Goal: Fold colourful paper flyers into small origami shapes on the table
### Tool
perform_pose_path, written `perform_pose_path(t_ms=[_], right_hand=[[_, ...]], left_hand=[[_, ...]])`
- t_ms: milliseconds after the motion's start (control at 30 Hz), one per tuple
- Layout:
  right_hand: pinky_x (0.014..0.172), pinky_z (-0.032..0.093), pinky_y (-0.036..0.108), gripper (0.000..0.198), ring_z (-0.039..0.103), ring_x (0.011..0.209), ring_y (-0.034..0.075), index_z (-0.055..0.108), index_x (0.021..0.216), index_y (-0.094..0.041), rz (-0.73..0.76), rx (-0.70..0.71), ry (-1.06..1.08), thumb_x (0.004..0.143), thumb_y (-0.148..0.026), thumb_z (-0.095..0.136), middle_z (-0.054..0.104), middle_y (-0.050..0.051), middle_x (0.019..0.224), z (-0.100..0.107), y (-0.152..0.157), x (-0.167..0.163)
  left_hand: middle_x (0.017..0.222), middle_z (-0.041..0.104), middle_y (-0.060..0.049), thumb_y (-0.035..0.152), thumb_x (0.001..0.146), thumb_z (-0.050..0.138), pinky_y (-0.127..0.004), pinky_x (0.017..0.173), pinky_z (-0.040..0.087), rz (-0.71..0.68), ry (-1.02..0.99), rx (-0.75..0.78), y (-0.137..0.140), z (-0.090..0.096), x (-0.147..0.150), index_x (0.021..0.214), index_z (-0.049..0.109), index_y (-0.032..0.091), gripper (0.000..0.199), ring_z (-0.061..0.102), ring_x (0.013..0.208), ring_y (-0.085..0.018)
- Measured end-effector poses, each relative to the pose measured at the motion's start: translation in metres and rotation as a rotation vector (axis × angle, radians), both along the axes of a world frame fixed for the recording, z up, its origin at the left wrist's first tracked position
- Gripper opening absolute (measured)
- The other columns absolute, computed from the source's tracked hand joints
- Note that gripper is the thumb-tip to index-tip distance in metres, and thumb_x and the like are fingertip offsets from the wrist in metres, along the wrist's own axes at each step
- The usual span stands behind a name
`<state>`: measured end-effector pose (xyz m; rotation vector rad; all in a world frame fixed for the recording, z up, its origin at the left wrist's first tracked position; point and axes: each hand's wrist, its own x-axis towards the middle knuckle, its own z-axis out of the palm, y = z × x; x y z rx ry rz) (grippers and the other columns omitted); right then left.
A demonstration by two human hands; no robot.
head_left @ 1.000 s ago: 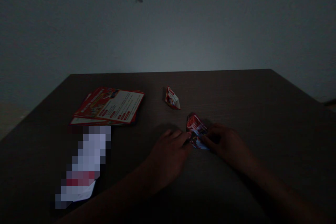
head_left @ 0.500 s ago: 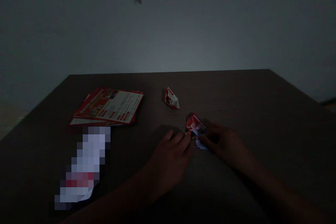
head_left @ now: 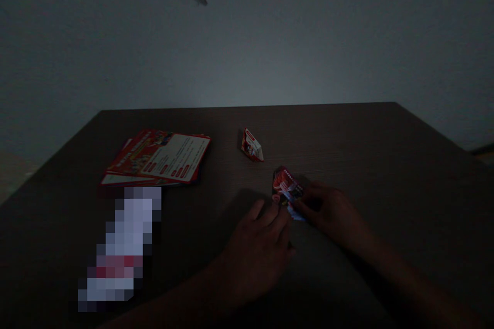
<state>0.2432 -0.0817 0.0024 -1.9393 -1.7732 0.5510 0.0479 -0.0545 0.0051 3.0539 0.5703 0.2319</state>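
Observation:
A small printed piece of paper [head_left: 283, 182], red and dark with a bluish-white part at its near end, lies folded on the table in front of me. My right hand [head_left: 328, 208] pinches its right edge between thumb and fingertips. On the near left side, my left hand [head_left: 260, 247] rests palm down with its fingers stretched and slightly apart. Its fingertips are at the paper's lower edge, and dim light hides whether they press on it. Just beyond stands a small folded paper shape [head_left: 252, 146] in red and white.
A stack of red and white printed leaflets [head_left: 154, 157] lies on the left of the brown wooden table [head_left: 339, 133]. Nearer to me is a blurred-out pale object [head_left: 125, 241]. A grey wall [head_left: 293, 36] rises behind the table's far edge.
My left hand has slid slightly right and toward me, and its fingers cover less of the red part of the paper. The right hand keeps its pinch in nearly the same place.

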Motion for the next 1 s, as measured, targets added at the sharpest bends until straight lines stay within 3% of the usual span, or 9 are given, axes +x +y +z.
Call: perform_pose_path(t_ms=[133,433,700,1000], right_hand=[[0.059,0.044,0.027,0.02,0.06,0.062,0.016,0.064,0.065,-0.018,-0.016,0.003,-0.021,0.08,-0.029,0.058,0.062,0.003,0.072,0.001,0.0,-0.001],[0.062,0.044,0.028,0.018,0.061,0.066,0.017,0.066,0.068,-0.018,-0.013,-0.011,-0.023,0.08,-0.028,0.058,0.064,0.004,0.074,0.0,0.0,0.0],[0.06,0.045,0.028,0.017,0.061,0.064,0.017,0.065,0.068,-0.018,-0.019,-0.005,-0.024,0.08,-0.028,0.058,0.063,0.004,0.074,0.001,0.0,-0.002],[0.061,0.044,0.028,0.018,0.06,0.064,0.017,0.065,0.067,-0.017,-0.012,-0.02,-0.027,0.081,-0.027,0.058,0.061,0.004,0.073,0.004,0.0,-0.002]], left_hand=[[0.123,0.057,-0.011,0.043,0.089,0.052,-0.041,0.102,0.027,0.013,-0.011,-0.004,-0.003,0.004,0.001,0.119,0.055,0.01,0.045,0.044,0.119,-0.026],[0.101,0.063,-0.007,0.031,0.088,0.054,-0.04,0.089,0.038,0.098,-0.007,-0.042,-0.003,0.01,0.0,0.105,0.063,0.012,0.027,0.054,0.094,-0.023],[0.105,0.061,-0.011,0.039,0.087,0.053,-0.041,0.092,0.036,0.123,-0.009,0.012,-0.01,-0.001,0.001,0.117,0.056,0.005,0.045,0.052,0.098,-0.026],[0.099,0.062,-0.01,0.04,0.084,0.058,-0.041,0.09,0.037,0.203,-0.028,0.037,-0.016,0.002,0.004,0.106,0.064,0.009,0.039,0.052,0.094,-0.027]])
